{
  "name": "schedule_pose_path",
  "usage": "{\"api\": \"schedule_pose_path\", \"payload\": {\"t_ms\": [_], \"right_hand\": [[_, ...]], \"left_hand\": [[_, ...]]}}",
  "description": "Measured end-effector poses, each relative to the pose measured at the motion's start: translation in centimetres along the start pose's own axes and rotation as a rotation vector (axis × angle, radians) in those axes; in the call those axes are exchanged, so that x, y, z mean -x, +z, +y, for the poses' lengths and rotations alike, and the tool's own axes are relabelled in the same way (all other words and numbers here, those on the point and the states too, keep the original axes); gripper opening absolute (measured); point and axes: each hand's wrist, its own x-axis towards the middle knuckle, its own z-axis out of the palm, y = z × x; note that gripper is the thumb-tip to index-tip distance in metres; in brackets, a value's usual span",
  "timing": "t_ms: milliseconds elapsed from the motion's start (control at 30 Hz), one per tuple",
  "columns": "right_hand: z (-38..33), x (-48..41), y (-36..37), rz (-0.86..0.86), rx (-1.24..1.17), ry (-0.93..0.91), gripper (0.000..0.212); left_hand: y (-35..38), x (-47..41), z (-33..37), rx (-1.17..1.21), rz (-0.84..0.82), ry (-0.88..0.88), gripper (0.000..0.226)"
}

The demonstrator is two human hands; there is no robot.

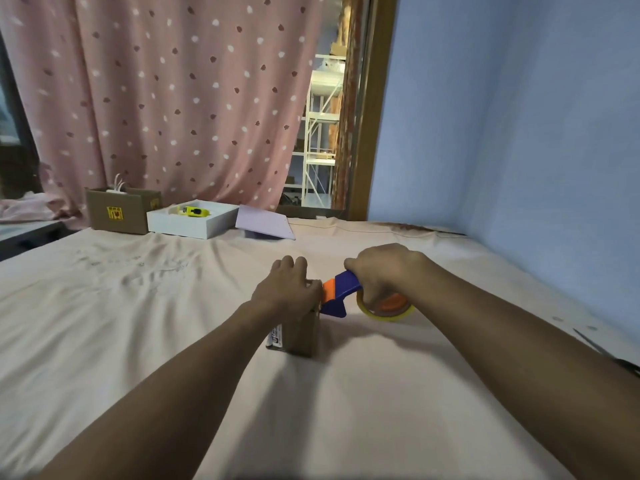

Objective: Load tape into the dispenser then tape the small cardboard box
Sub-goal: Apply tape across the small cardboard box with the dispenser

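A small brown cardboard box [300, 336] stands on the cloth-covered table, a printed label on its left side. My left hand [287, 287] lies over the top of the box and presses it down, hiding the lid. My right hand [384, 271] grips the blue and orange tape dispenser [337, 294]. The dispenser's orange front edge touches the box's upper right corner. A roll of clear yellowish tape [386, 311] sits in the dispenser, under my right hand.
At the table's far edge stand a larger brown carton [119, 211], a white tray [194, 221] holding a yellow cutter [192, 211], and a lilac lid [265, 223]. Scissors [609, 355] lie at the right edge. A blue wall rises on the right.
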Motion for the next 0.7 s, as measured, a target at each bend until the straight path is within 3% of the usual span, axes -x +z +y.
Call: {"api": "schedule_pose_path", "payload": {"t_ms": [133, 233, 367, 467, 700], "right_hand": [[0.1, 0.0, -0.1, 0.021, -0.009, -0.009, 0.061], [0.5, 0.6, 0.1, -0.050, -0.040, -0.013, 0.059], [0.0, 0.9, 1.2, 0.044, -0.026, -0.005, 0.057], [0.0, 1.2, 1.5, 0.067, -0.029, -0.006, 0.060], [-0.3, 1.2, 0.0, 0.069, 0.096, -0.034, 0.050]], "left_hand": [[0.2, 0.3, -0.6, 0.015, 0.008, -0.016, 0.050], [0.0, 0.8, -0.6, -0.028, 0.022, -0.005, 0.048], [0.2, 0.8, -0.8, 0.149, -0.033, -0.042, 0.053], [0.2, 0.8, -0.5, 0.030, 0.053, -0.039, 0.049], [0.4, 0.4, -0.4, 0.011, 0.028, -0.037, 0.045]]}}
